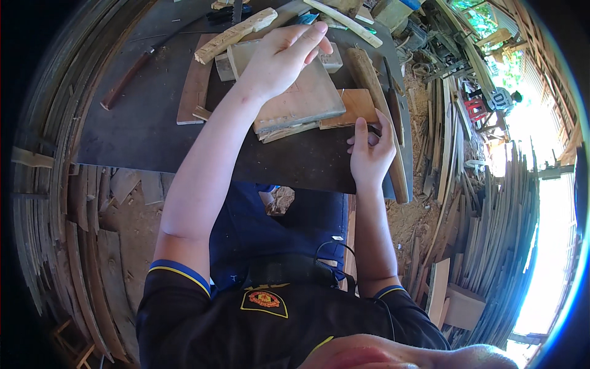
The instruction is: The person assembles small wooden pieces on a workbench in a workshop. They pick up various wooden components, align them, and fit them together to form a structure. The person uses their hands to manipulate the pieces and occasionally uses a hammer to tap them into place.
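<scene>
A thick pale wooden block (pixel 301 101) lies on the dark tabletop, with rough wood showing under its near edge. Over its far part hovers my left hand (pixel 279 58), fingers loosely extended and apart, holding nothing visible. Beside the block's right side sits a smaller reddish-brown wooden board (pixel 355 106), partly covered by the block. My right hand (pixel 373 154) has thumb and index finger at the near right corner of this board, pinching it; the remaining fingers are curled.
Right of the board lie a long wooden pole (pixel 396 166) and a dark narrow tool (pixel 393 101). A wooden-handled tool (pixel 126 80) rests at the left. Offcuts (pixel 236 34) crowd the far side. Stacked planks (pixel 485 227) line the right, where a person (pixel 501 98) sits farther off.
</scene>
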`<control>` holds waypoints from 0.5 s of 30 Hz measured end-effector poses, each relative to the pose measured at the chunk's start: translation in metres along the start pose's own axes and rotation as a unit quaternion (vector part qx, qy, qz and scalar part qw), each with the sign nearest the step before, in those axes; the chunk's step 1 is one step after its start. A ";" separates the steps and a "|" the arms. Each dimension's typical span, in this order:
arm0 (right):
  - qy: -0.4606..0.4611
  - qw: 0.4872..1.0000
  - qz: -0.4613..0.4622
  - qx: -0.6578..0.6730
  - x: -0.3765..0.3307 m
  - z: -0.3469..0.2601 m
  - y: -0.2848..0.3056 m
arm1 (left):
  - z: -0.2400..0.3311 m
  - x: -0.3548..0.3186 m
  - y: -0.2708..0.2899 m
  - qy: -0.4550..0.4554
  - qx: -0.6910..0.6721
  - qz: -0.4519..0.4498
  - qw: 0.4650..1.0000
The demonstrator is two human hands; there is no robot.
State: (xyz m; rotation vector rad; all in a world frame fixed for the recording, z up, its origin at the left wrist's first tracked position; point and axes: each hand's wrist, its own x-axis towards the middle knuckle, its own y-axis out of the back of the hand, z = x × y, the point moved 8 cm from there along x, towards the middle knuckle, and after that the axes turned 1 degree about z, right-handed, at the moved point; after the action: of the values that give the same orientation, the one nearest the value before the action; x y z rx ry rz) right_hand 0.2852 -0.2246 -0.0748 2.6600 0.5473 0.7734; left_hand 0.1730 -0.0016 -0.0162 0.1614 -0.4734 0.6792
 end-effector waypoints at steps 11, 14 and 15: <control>-0.007 0.999 -0.033 -0.011 0.001 -0.003 -0.005 | 0.004 0.000 -0.005 -0.015 0.022 -0.027 0.999; 0.130 0.988 -0.005 -0.088 0.004 -0.018 -0.006 | 0.001 -0.001 -0.004 0.026 -0.005 -0.032 0.999; 0.109 0.993 -0.011 -0.053 0.002 -0.021 -0.006 | -0.001 -0.002 -0.003 0.026 -0.018 -0.038 0.999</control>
State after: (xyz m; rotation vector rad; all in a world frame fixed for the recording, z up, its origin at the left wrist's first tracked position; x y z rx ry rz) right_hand 0.2735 -0.2140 -0.0597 2.4840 0.5701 1.0630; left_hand 0.1737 -0.0044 -0.0182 0.1263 -0.4268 0.5993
